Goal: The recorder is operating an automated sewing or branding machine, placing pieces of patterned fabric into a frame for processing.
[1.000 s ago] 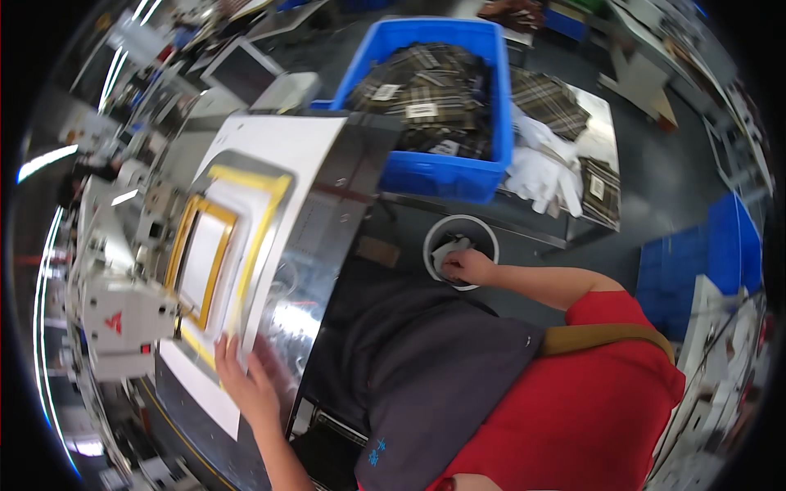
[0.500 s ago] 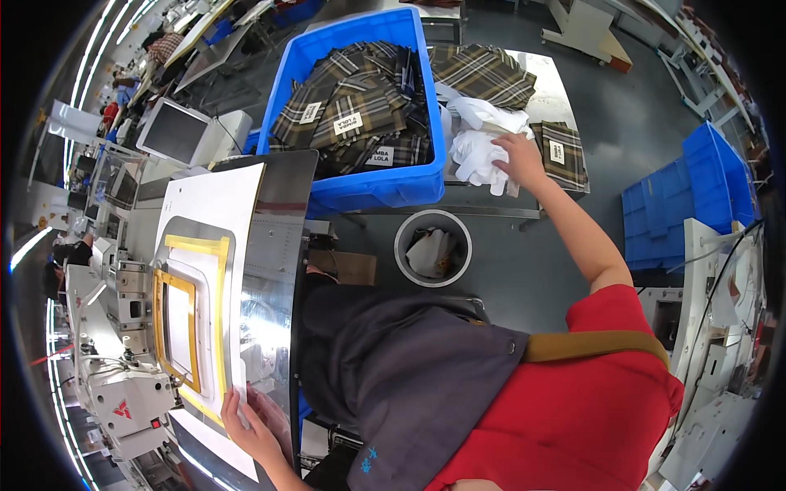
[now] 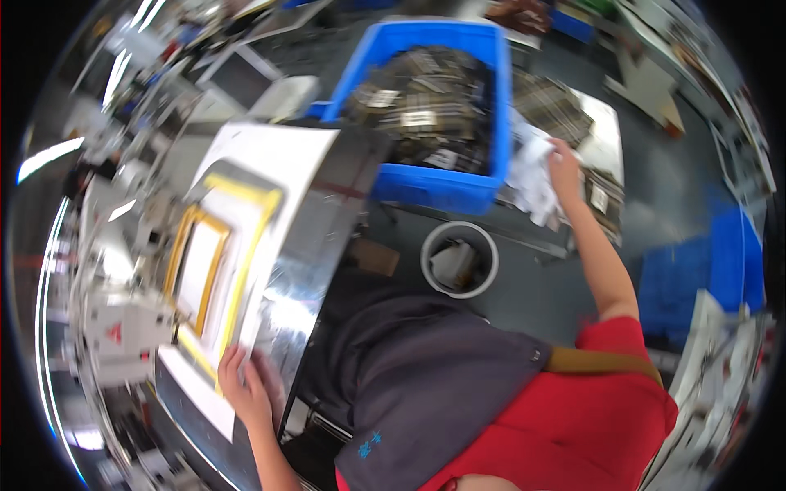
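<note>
Saw the bare left hand (image 3: 246, 391) near in, fingers stretched out rather than clenched, by the lower edge of a flat, stiff-looking white panel (image 3: 278, 151); couldn't spot anything gripped there. Noticed a border of yellow tape (image 3: 239, 190) on that panel, then a rectangular amber-yellow frame (image 3: 212, 282) around a white middle, all over a shiny grey metal table (image 3: 299, 270). Further out, found a round, pale-rimmed bin (image 3: 494, 260) on the floor with light scraps inside. Past that, had the soft, crumpled white cloth bundle (image 3: 532, 184) just left of and below the fingertips of the bare right hand (image 3: 565, 173), apparently touching along its upper right side, long axis running roughly top to bottom in view with a slight slant. Definitely closer to the right hand, and well apart from the left. Couldn't tell whether pinched or merely touched, too blurry. Beyond, made out a smooth blue plastic tub (image 3: 442, 192) heaped with brown-and-dark plaid fabric pieces (image 3: 438, 90), labels pale and rectangular.
</note>
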A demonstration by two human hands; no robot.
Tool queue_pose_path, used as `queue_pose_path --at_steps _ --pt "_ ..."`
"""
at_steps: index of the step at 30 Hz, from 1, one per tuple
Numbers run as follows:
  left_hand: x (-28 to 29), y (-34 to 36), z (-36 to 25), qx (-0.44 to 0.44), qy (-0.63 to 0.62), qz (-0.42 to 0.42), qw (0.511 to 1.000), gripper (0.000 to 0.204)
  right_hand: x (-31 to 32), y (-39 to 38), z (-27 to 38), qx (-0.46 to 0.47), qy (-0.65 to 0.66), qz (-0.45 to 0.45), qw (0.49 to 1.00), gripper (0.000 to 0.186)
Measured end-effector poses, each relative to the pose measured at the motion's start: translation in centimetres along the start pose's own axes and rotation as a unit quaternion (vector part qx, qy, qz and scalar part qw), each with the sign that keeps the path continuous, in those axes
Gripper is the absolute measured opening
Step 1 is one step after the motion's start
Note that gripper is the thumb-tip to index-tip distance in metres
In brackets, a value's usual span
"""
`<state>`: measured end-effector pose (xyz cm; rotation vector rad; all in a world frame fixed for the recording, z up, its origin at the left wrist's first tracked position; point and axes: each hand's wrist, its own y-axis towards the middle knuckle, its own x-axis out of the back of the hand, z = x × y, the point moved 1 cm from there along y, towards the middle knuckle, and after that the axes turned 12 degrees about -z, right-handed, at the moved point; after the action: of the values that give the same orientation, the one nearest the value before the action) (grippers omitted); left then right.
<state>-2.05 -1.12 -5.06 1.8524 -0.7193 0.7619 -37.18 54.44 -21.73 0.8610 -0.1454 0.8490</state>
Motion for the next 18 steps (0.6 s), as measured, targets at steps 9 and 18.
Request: queue_pose_path --at_steps 9,18 --pt "-1.0 5.3 -7.2 0.077 -0.407 0.139 0.899 0.041 0.0 -2.2 35.1 0.541 0.242 0.094 0.800 0.031" --pt "0.9 3.5 -1.5 0.477 -0.541 0.222 0.656 0.045 -7.5 -12.8 44.9 0.741 0.361 0.194 0.532 0.031"
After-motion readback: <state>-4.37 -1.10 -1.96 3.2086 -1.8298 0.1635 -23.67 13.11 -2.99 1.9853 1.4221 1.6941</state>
